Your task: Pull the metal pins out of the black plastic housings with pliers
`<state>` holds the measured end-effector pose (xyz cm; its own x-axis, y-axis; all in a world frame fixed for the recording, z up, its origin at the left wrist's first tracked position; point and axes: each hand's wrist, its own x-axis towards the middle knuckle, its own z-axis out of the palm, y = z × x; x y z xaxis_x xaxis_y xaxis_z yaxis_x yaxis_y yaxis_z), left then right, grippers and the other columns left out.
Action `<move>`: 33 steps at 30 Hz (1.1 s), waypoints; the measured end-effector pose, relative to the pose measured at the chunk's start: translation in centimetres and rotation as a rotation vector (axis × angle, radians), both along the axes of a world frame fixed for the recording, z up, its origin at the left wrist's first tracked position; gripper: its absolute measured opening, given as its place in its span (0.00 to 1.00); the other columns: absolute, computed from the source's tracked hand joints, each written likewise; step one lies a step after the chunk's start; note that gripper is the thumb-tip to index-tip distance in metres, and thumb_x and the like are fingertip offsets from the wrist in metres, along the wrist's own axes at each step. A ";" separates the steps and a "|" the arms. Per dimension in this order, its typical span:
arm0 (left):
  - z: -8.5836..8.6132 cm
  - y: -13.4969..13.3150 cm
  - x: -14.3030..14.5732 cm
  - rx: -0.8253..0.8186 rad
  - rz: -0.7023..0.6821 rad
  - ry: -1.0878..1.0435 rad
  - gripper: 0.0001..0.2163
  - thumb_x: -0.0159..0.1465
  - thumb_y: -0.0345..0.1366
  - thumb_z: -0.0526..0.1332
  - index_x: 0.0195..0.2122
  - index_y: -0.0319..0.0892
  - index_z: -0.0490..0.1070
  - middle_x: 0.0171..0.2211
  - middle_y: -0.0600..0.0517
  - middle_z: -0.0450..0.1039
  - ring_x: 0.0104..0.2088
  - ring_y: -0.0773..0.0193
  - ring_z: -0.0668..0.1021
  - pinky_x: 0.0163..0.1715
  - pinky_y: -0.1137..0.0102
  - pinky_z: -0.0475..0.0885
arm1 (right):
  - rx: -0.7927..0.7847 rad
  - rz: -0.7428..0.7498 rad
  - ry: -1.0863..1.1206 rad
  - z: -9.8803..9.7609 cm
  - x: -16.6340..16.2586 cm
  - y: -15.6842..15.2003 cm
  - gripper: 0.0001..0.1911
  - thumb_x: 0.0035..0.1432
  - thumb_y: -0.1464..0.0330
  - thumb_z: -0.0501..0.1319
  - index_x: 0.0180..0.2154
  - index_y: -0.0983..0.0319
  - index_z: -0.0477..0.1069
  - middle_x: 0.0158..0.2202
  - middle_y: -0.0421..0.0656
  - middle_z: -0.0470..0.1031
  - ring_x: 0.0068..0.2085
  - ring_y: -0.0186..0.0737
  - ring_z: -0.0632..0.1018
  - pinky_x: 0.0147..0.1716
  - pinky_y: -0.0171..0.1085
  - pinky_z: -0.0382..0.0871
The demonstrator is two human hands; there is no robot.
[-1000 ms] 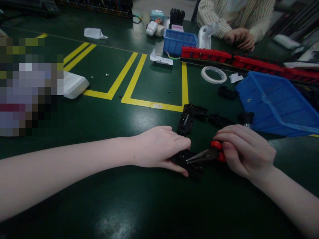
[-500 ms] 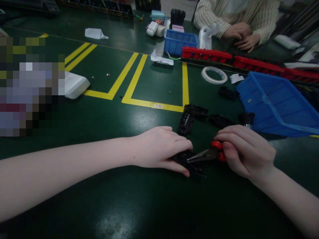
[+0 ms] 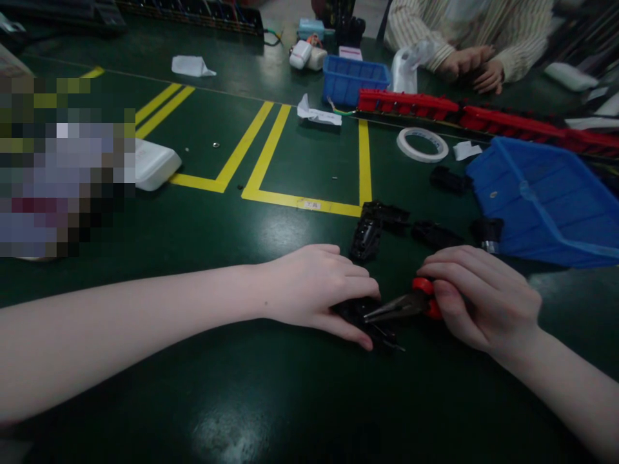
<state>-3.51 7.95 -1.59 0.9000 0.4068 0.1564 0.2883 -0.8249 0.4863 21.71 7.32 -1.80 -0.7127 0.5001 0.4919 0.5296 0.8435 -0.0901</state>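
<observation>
My left hand (image 3: 333, 293) grips a black plastic part (image 3: 355, 310) against the green tabletop, thumb on the near side and fingers over the far side. Much of that part is hidden under the hand. In my right hand (image 3: 478, 296) are red-handled needle-nose pliers (image 3: 399, 308), the fist wrapped round the handles. The tips of the pliers point left and rest at the top of the black part; whether they pinch anything is too small to tell. A thin pin-like end sticks out of the part at its lower right. Just beyond my hands lie similar black parts (image 3: 366, 237).
A blue bin (image 3: 546, 200) lies at the right, beside a black cylindrical piece (image 3: 487, 233). Farther back are a tape roll (image 3: 422, 145), a row of red parts (image 3: 411, 104) and a small blue basket (image 3: 355, 80). A white case (image 3: 157, 164) sits left. Opposite, a person's hands (image 3: 471, 66) rest together.
The whole view has shifted slightly to the left, so things appear a little farther right. Both hands keep their hold, with the pliers still at the black part.
</observation>
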 end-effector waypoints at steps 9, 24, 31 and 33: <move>-0.2 -0.1 0.1 0.029 0.001 -0.002 0.19 0.59 0.51 0.63 0.39 0.39 0.71 0.32 0.53 0.74 0.32 0.65 0.76 0.30 0.70 0.60 | 0.009 -0.007 -0.004 0.1 -0.2 -0.3 0.07 0.55 0.76 0.55 0.36 0.62 0.67 0.31 0.46 0.72 0.33 0.42 0.75 0.29 0.41 0.69; 0.8 -0.2 0.2 -0.260 0.078 -0.010 0.17 0.54 0.48 0.68 0.31 0.40 0.67 0.24 0.61 0.70 0.25 0.71 0.72 0.31 0.72 0.58 | -0.004 0.011 0.009 -0.2 -0.4 -0.3 0.07 0.55 0.77 0.55 0.36 0.63 0.67 0.32 0.47 0.72 0.34 0.42 0.74 0.30 0.42 0.69; 0.8 -0.4 0.5 -0.249 0.100 0.013 0.17 0.55 0.49 0.66 0.27 0.39 0.65 0.21 0.61 0.67 0.24 0.71 0.71 0.30 0.71 0.56 | -0.019 0.011 0.013 -0.1 -0.3 -0.5 0.08 0.55 0.76 0.54 0.37 0.62 0.67 0.32 0.46 0.72 0.33 0.42 0.74 0.30 0.42 0.69; 0.7 -0.4 0.5 -0.240 0.099 0.012 0.18 0.55 0.50 0.65 0.27 0.39 0.65 0.22 0.61 0.67 0.24 0.71 0.71 0.30 0.71 0.56 | -0.021 -0.003 0.015 -0.1 -0.3 -0.5 0.08 0.55 0.76 0.54 0.37 0.61 0.67 0.32 0.46 0.72 0.33 0.43 0.74 0.30 0.43 0.69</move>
